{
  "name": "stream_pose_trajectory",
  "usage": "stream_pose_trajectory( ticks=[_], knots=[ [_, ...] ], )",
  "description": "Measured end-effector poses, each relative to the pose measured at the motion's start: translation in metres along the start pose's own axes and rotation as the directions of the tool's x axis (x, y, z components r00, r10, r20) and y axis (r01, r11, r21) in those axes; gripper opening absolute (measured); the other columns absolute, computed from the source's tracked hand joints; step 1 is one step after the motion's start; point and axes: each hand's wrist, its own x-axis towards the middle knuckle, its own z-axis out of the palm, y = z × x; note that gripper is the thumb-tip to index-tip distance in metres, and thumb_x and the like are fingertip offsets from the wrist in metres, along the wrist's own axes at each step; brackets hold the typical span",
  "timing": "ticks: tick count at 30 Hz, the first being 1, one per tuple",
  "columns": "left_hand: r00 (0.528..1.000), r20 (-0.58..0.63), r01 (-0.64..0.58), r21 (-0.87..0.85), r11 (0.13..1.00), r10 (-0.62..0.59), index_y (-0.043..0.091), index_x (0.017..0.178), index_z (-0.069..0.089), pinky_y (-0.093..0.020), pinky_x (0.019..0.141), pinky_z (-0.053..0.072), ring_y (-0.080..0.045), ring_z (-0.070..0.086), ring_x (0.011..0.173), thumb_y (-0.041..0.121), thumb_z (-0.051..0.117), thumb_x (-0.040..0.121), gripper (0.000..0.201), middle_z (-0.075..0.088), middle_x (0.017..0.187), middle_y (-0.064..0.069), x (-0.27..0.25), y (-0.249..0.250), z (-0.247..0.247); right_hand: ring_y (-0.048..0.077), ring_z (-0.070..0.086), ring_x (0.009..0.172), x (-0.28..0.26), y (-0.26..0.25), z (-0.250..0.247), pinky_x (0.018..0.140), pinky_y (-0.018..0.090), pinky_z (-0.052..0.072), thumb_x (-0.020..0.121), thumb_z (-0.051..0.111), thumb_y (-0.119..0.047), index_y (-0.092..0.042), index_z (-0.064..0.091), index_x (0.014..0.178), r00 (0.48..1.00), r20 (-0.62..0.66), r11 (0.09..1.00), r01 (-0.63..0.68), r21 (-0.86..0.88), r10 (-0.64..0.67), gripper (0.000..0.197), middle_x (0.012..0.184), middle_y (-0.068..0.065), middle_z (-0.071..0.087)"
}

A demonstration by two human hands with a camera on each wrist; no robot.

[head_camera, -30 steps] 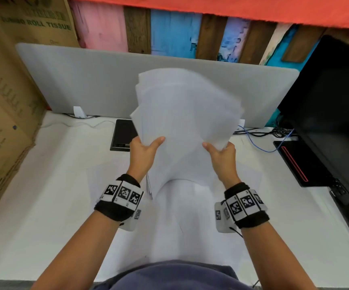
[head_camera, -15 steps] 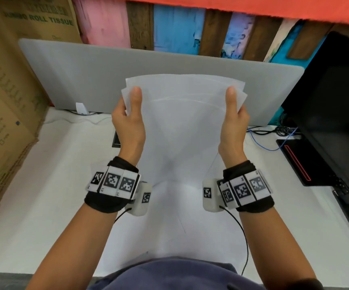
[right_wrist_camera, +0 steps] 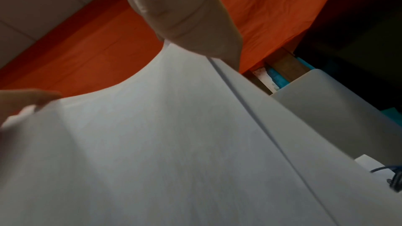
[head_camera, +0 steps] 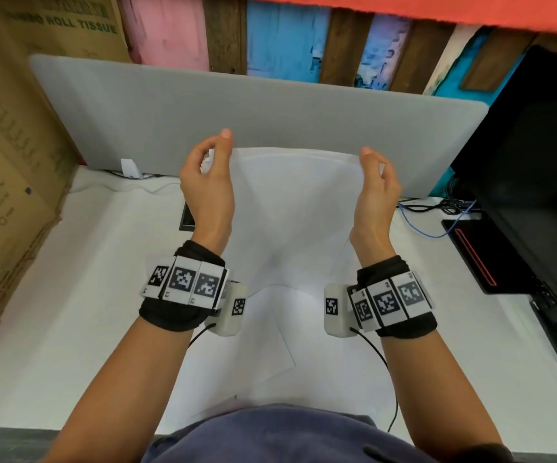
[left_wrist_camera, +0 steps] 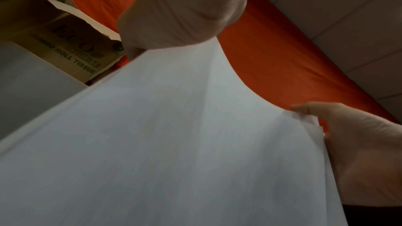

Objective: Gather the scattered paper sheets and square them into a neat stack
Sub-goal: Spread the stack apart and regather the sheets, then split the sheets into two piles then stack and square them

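Observation:
I hold a bundle of white paper sheets (head_camera: 290, 212) upright over the white table (head_camera: 69, 312), its lower edge down near the tabletop. My left hand (head_camera: 210, 168) curls round the top left corner, where several sheet corners stick out unevenly. My right hand (head_camera: 375, 175) curls round the top right corner. In the left wrist view the sheets (left_wrist_camera: 174, 143) fill the picture and sag between my left hand (left_wrist_camera: 185, 15) and my right hand (left_wrist_camera: 359, 152). The right wrist view shows the sheets (right_wrist_camera: 174, 143) with a stepped edge. More loose sheets (head_camera: 287, 355) lie flat in front of my body.
A grey divider panel (head_camera: 270, 111) stands right behind the sheets. Cardboard boxes (head_camera: 9, 162) wall off the left side. A black monitor (head_camera: 531, 162) and its base (head_camera: 471, 255) fill the right, with blue cables (head_camera: 437, 212) beside them. A black device (head_camera: 186, 218) lies behind my left wrist.
My hands went from the bundle's lower edge up its sides to the top corners. The fanned sheets have drawn together and the bundle has come down lower.

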Motion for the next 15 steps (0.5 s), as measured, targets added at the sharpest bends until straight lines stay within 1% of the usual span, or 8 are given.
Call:
stream_pose_trajectory(
  ticks=[2, 4, 6, 8, 10, 12, 13, 15],
  knots=[
    [1.0, 0.006, -0.01, 0.025, 1.0, 0.01, 0.022, 0.089, 0.061, -0.016, 0.076, 0.044, -0.002, 0.06, 0.081, 0.02, 0.059, 0.079, 0.011, 0.066, 0.089, 0.002, 0.003, 0.002, -0.002, 0.009, 0.056, 0.1, 0.003, -0.001, -0.002, 0.092, 0.025, 0.044, 0.088, 0.056, -0.022, -0.023, 0.06, 0.087, 0.999, 0.039, 0.999, 0.025, -0.028, -0.024, 0.005, 0.095, -0.008, 0.06],
    [0.997, 0.047, -0.068, 0.033, 0.997, 0.066, 0.02, 0.098, 0.057, -0.012, 0.074, 0.044, 0.004, 0.061, 0.075, 0.015, 0.056, 0.081, 0.018, 0.068, 0.094, -0.011, 0.004, 0.001, -0.004, 0.002, 0.053, 0.09, 0.009, -0.003, -0.007, 0.083, 0.014, 0.043, 0.09, 0.053, -0.017, -0.017, 0.06, 0.095, 0.994, 0.088, 0.997, 0.062, -0.046, -0.058, 0.008, 0.091, -0.012, 0.057],
    [0.985, 0.091, -0.149, 0.031, 0.988, 0.146, 0.016, 0.11, 0.051, -0.008, 0.074, 0.044, 0.007, 0.059, 0.077, 0.018, 0.058, 0.085, 0.027, 0.067, 0.101, -0.017, 0.003, 0.0, -0.011, 0.002, 0.053, 0.091, 0.017, -0.005, -0.016, 0.079, 0.008, 0.044, 0.091, 0.053, -0.018, -0.017, 0.059, 0.102, 0.981, 0.182, 0.994, 0.081, -0.068, -0.068, 0.012, 0.095, -0.012, 0.058],
    [0.972, 0.162, -0.182, 0.06, 0.982, 0.17, 0.015, 0.117, 0.042, -0.008, 0.076, 0.045, 0.011, 0.058, 0.081, 0.014, 0.061, 0.085, 0.038, 0.062, 0.102, -0.002, 0.001, -0.009, -0.02, 0.003, 0.056, 0.093, 0.022, -0.004, -0.026, 0.076, 0.01, 0.047, 0.089, 0.057, -0.022, -0.022, 0.058, 0.104, 0.95, 0.31, 0.989, 0.081, -0.121, -0.04, 0.015, 0.103, -0.009, 0.058],
    [0.97, 0.221, -0.124, 0.115, 0.986, 0.096, 0.015, 0.117, 0.037, -0.01, 0.076, 0.047, 0.013, 0.058, 0.086, 0.008, 0.065, 0.081, 0.046, 0.054, 0.104, 0.009, -0.003, -0.028, -0.032, -0.001, 0.062, 0.085, 0.022, 0.006, -0.034, 0.072, 0.012, 0.05, 0.076, 0.067, -0.022, -0.026, 0.057, 0.099, 0.92, 0.39, 0.983, 0.044, -0.177, 0.029, 0.026, 0.101, -0.006, 0.061],
    [0.964, 0.265, -0.022, 0.175, 0.984, -0.026, 0.011, 0.119, 0.043, -0.011, 0.077, 0.049, 0.007, 0.059, 0.093, 0.006, 0.069, 0.077, 0.05, 0.057, 0.109, 0.006, -0.005, -0.05, -0.043, -0.007, 0.065, 0.074, 0.019, 0.027, -0.041, 0.07, 0.012, 0.052, 0.067, 0.074, -0.01, -0.024, 0.057, 0.096, 0.895, 0.431, 0.97, -0.012, -0.241, 0.118, 0.036, 0.094, -0.008, 0.064],
    [0.956, 0.285, 0.013, 0.196, 0.981, -0.069, 0.008, 0.121, 0.046, -0.012, 0.078, 0.05, 0.002, 0.06, 0.097, 0.006, 0.07, 0.076, 0.051, 0.06, 0.111, 0.002, -0.007, -0.056, -0.047, -0.008, 0.065, 0.073, 0.016, 0.039, -0.045, 0.072, 0.013, 0.052, 0.066, 0.077, -0.006, -0.025, 0.058, 0.095, 0.882, 0.441, 0.958, -0.038, -0.283, 0.165, 0.04, 0.093, -0.01, 0.065],
    [0.95, 0.29, 0.057, 0.189, 0.98, -0.112, 0.006, 0.121, 0.05, -0.015, 0.076, 0.052, -0.003, 0.063, 0.095, 0.007, 0.071, 0.075, 0.05, 0.063, 0.109, 0.0, -0.006, -0.061, -0.05, -0.003, 0.067, 0.079, 0.011, 0.06, -0.051, 0.078, 0.021, 0.054, 0.059, 0.082, -0.017, -0.024, 0.062, 0.095, 0.873, 0.417, 0.94, -0.117, -0.321, 0.251, 0.042, 0.09, -0.012, 0.07]
  ],
)
